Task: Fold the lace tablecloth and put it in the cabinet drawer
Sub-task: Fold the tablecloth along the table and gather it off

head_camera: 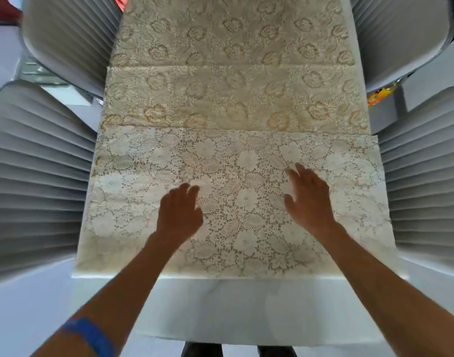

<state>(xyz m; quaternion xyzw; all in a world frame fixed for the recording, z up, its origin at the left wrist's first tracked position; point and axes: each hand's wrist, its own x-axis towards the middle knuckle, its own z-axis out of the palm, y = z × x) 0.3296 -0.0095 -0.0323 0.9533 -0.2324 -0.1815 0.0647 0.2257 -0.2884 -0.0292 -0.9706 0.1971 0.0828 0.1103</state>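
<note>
Forearms are reaching in from the near edge of the table (pixel 246 305), a blue band (pixel 92 333) circling the left one, so that both hands can work the cloth from the end where the person is standing. The table's white near face is showing bare below the lace.

Lace (pixel 233 161), the tablecloth, is lying flat along the tabletop, and its nearest part is forming a paler panel that ends in a straight edge running from the left side to the right side. That panel is probably a layer already turned over the rest, which would make the folding begun but far from finished; no drawer or cabinet is showing.

Both hands are hovering over or resting on this near panel, well apart from each other. The left hand (pixel 179 212) is sitting left of centre with its fingers curled, and the right hand (pixel 308 199) is lying right of centre, fingers spread and pointing away. Neither is pinching any cloth; whether the palms are actually pressing down is unclear through the blur. Such a pose suits smoothing the layer flat before the next fold.

Farther along, the yellower lace is showing two cross creases. Pleated chairs (pixel 37 176) are flanking both long sides.
</note>
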